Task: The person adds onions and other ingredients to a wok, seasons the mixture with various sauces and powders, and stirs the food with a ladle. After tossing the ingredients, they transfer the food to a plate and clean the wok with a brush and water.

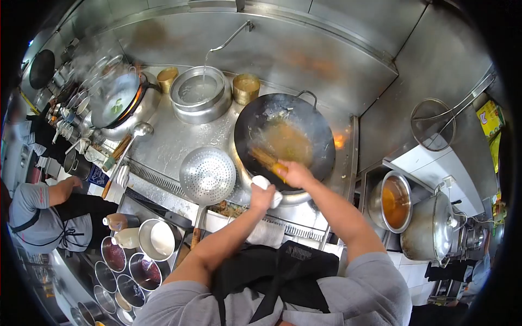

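Observation:
My right hand [297, 175] is closed around a bamboo wok brush [265, 157], whose bristles reach into the black wok [250, 117]. Cloudy brownish liquid [285, 138] with pale scraps lies in the wok's bottom. At the near left edge of the wok, my left hand [261, 196] grips a folded white cloth [275, 200] against the rim. The wok sits on the burner, its loop handle at the far side. A perforated metal strainer [207, 175] with a wooden handle rests left of my left hand.
Water runs from a spout [231, 37] into a metal pot [200, 95] behind. Orange flame [339, 141] shows right of the wok. A steaming second wok [115, 100] and a ladle [142, 129] are left. Sauce containers [156, 239] stand lower left, near another person [49, 212].

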A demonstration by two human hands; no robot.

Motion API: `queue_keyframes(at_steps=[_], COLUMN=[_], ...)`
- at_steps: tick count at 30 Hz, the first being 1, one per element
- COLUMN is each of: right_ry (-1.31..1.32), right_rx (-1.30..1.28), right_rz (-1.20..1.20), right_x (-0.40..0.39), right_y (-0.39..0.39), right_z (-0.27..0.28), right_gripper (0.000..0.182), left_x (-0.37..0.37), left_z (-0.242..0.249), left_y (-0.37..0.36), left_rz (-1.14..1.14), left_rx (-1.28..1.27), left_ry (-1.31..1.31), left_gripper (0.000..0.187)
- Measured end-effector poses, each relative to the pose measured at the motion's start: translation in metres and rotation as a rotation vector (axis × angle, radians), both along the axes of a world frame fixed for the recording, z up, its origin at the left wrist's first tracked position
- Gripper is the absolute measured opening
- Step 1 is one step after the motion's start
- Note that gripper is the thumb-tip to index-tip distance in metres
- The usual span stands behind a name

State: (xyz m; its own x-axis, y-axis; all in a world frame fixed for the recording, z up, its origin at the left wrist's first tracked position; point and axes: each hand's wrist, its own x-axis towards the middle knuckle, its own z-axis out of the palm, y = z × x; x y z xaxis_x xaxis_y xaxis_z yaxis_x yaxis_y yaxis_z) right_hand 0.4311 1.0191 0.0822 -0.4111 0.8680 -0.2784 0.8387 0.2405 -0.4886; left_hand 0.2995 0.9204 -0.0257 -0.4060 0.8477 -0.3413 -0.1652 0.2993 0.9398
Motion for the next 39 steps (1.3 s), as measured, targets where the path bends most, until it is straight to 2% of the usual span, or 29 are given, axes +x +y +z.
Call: queue_keyframes(at_steps=[2,4,5,7,9,11,12,13,14,16,17,18,20,21,22,23,24,26,27,28,30,32,34,36,38,39], right_ry=[0.025,-0.107,-0.111,-0.246,-0.167,-0.047,0.031,0.107,0.116,0.177,0.320,0.285,0.170,0.095,0.008,-0.146,-0.148,-0.301,-0.324,-0.268,-0.194,-0.032,0.095,0.028,0.050,-0.068], right_rx=[-0.011,-0.067,-0.076,-0.326,-0.187,0.088,0.032,-0.024,-0.032,-0.431,0.085,0.032,-0.095,-0.163,-0.190,-0.262,-0.260,-0.298,-0.202,-0.172,-0.055,0.021,-0.015,0.121,0.027,-0.031], right_rz=[0.122,0.213,0.220,0.160,0.196,0.102,-0.043,-0.181,-0.171,-0.278,0.014,0.078,0.195,0.243,0.231,0.183,0.181,0.142,0.211,0.211,0.173,-0.090,-0.266,-0.112,0.050,0.067], right_x=[0.028,0.064,0.073,0.077,0.056,0.017,-0.006,-0.026,-0.039,-0.051,-0.031,-0.012,0.032,0.059,0.082,0.093,0.094,0.098,0.089,0.077,0.036,-0.012,-0.043,-0.038,0.006,0.026], right_y=[-0.019,-0.038,-0.039,-0.027,-0.010,0.019,0.030,0.038,0.029,0.000,-0.002,-0.016,-0.024,-0.021,-0.021,-0.025,-0.026,-0.025,-0.020,-0.006,0.029,0.050,0.042,0.008,-0.022,-0.033], right_z=[0.007,0.044,0.059,0.079,0.055,0.001,-0.008,-0.012,0.001,0.044,-0.017,-0.007,0.019,0.024,0.034,0.065,0.081,0.102,0.098,0.078,0.029,-0.006,-0.014,-0.019,-0.005,0.022], right_gripper=[0.053,0.055,0.055,0.056,0.057,0.055,0.054,0.053,0.053,0.052,0.052,0.053,0.053,0.054,0.052,0.052,0.052,0.052,0.051,0.051,0.051,0.051,0.050,0.051,0.051,0.051], left_x=[-0.036,-0.094,-0.114,-0.128,-0.124,-0.128,-0.134,-0.145,-0.157,-0.177,-0.188,-0.199,-0.223,-0.223,-0.223,-0.220,-0.214,-0.188,-0.156,-0.139,-0.116,-0.109,-0.109,-0.105,-0.104,-0.103], left_z=[-0.013,0.044,0.056,0.074,0.094,0.081,0.068,0.049,0.048,0.058,0.068,0.077,0.059,0.067,0.066,0.065,0.065,0.076,0.104,0.077,0.074,0.073,0.076,0.084,0.086,0.087], left_y=[0.011,0.021,0.032,0.041,0.046,0.050,0.051,0.055,0.049,0.029,0.016,-0.002,-0.025,-0.033,-0.033,-0.029,-0.023,0.008,0.014,0.037,0.050,0.054,0.048,0.038,0.034,0.033], left_rz=[-0.039,-0.213,-0.188,-0.166,-0.152,-0.178,-0.195,-0.237,-0.229,-0.028,0.016,0.061,0.065,0.053,0.055,0.017,-0.023,-0.217,-0.216,-0.201,-0.188,-0.147,-0.124,-0.096,-0.106,-0.097], left_rx=[0.047,0.158,0.099,0.028,-0.080,-0.017,0.047,0.108,0.098,0.029,0.007,-0.018,0.067,0.039,0.035,0.017,0.001,-0.229,-0.125,-0.070,-0.043,-0.199,-0.142,-0.088,-0.084,-0.082], left_ry=[0.257,0.180,0.215,0.262,0.723,0.702,0.673,0.621,0.631,0.365,0.305,0.241,0.262,0.308,0.310,0.341,0.368,0.334,0.408,0.337,0.408,0.580,0.605,0.608,0.605,0.591], left_gripper=[0.037,0.033,0.037,0.041,0.065,0.068,0.070,0.061,0.061,0.048,0.044,0.042,0.041,0.051,0.051,0.057,0.064,0.080,0.086,0.088,0.081,0.070,0.064,0.063,0.063,0.062])
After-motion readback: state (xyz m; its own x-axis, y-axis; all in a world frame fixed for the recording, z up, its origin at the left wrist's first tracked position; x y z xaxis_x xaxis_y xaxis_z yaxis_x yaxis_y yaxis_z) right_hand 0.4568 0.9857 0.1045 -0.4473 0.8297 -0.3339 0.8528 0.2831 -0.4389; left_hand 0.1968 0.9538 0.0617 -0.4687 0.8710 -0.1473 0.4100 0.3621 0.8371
